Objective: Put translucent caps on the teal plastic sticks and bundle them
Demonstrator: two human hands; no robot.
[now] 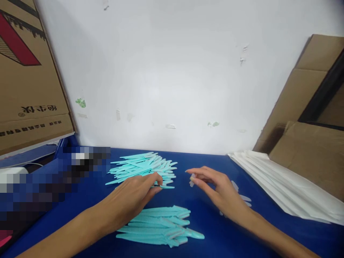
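Note:
My left hand [145, 188] pinches one slim turquoise eyebrow razor [168, 187], its end sticking out to the right past the fingertips. Between the thumb and fingers of my right hand [212, 182] is a small translucent plastic cap [192, 180]. The two hands are apart, level with each other over the blue table. A loose pile of turquoise razors [142, 166] lies just beyond my left hand. Nearer to me is a second, more aligned group of razors [163, 225]. More clear caps [245, 198] lie beside my right wrist, partly hidden by it.
The blue table [209, 229] meets a white wall [172, 71] at the back. A stack of white sheets or bags [279, 190] lies on the right, by a cardboard box [309, 143]. Another printed carton [32, 79] stands at the left. A blurred patch covers the left edge.

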